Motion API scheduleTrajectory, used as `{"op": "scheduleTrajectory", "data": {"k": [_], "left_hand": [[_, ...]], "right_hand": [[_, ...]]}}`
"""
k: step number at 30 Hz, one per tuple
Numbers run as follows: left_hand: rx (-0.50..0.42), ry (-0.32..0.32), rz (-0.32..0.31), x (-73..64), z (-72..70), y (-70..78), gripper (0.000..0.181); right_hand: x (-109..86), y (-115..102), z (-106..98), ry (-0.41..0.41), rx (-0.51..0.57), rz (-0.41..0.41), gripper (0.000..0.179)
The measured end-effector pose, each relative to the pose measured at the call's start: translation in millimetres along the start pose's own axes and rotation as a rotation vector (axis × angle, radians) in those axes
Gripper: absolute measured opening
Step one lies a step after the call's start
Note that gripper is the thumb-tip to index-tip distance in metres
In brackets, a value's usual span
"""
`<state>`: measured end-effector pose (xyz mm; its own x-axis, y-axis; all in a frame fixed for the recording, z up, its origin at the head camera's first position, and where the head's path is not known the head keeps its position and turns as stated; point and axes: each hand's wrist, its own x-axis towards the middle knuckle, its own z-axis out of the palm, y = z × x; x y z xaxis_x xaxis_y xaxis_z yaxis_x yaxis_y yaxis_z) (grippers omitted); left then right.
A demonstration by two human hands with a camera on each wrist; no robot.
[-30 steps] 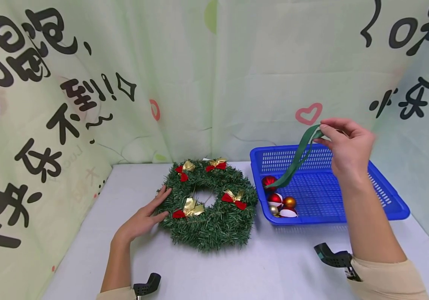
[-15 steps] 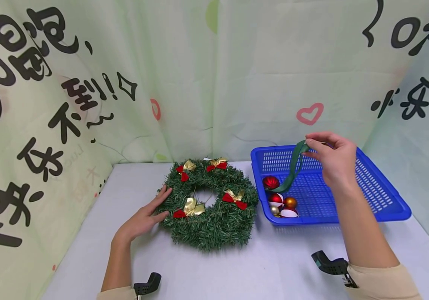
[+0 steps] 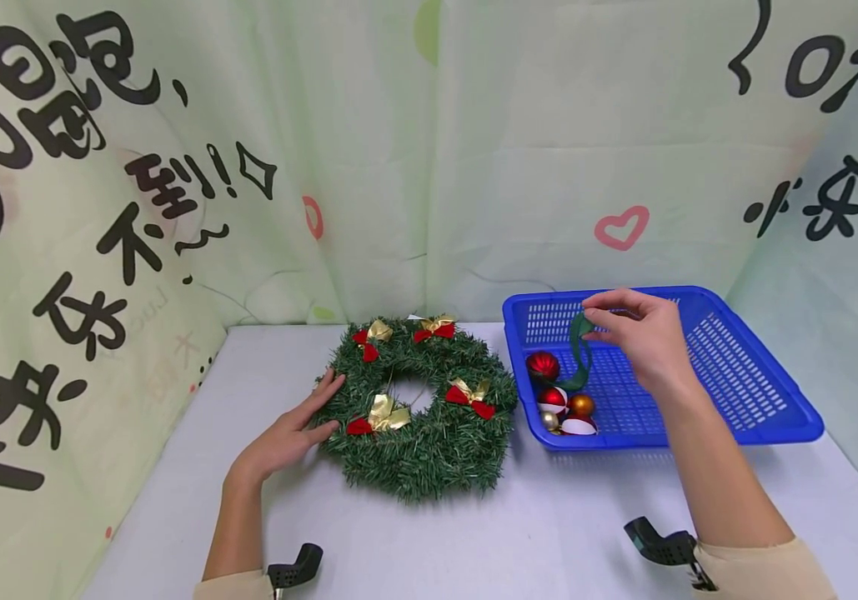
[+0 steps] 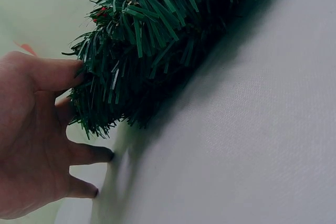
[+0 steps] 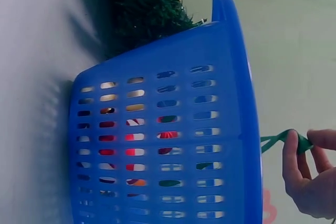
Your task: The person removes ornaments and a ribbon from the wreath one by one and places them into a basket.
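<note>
A green wreath (image 3: 429, 454) with red and gold bows lies on the table in the head view. My left hand (image 3: 286, 437) rests against its left side, fingers spread and fairly straight. Seen in the left wrist view, the thumb (image 4: 58, 74) touches the wreath's bristles (image 4: 136, 51) while two fingers reach toward the table. My right hand (image 3: 639, 337) pinches a green ribbon (image 3: 577, 342) between thumb and fingertips over the blue basket (image 3: 759, 437). From there the ribbon hangs down to the Christmas baubles (image 3: 544, 365). In the right wrist view, the ribbon (image 5: 273, 141) shows above the basket's rim.
Several baubles in red, white, orange and gold (image 3: 581, 405) sit at the basket's left end, close beside the wreath. A white cloth covers the table (image 3: 444, 550). Behind it hangs a pale green curtain (image 3: 368, 167) with black writing.
My right hand has moved down and left with the ribbon, lowering it into the basket, and the ribbon hangs in a shorter loop. The left hand and wreath have stayed put.
</note>
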<state>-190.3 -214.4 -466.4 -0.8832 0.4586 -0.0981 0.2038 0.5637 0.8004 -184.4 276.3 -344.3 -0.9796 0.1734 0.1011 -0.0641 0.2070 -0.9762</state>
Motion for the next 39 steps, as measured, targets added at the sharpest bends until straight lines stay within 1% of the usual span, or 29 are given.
{"op": "scheduleTrajectory", "data": {"k": [3,7,12,16,21,25,33,39], "left_hand": [[-0.002,-0.001,0.004,0.2,-0.3,-0.3,0.071],[0.004,0.002,0.013,-0.7,-0.7,-2.0,0.071],[0.013,0.009,0.025,-1.5,-1.2,-3.5,0.071],[0.011,0.008,0.028,-1.2,-1.4,-3.1,0.071],[0.006,0.006,0.023,-1.3,-1.4,-2.2,0.071],[-0.004,0.005,0.02,-1.6,-1.1,-1.8,0.071],[-0.027,0.001,0.015,-1.6,-0.2,-1.1,0.07],[-0.02,0.0,0.017,-0.5,0.1,-0.2,0.071]], "right_hand": [[-1.5,4,2,-0.049,-0.107,0.014,0.033],[-3.8,8,6,-0.144,-0.171,0.039,0.037],[-7.1,13,9,-0.247,-0.243,0.063,0.036],[-10.1,20,10,-0.305,-0.266,0.093,0.035],[-14.1,28,12,-0.374,-0.319,0.114,0.027],[-16.6,35,16,-0.425,-0.345,0.109,0.024],[-20.8,46,19,-0.529,-0.444,0.073,0.016],[-23.8,47,19,-0.551,-0.499,0.052,0.014]]}}
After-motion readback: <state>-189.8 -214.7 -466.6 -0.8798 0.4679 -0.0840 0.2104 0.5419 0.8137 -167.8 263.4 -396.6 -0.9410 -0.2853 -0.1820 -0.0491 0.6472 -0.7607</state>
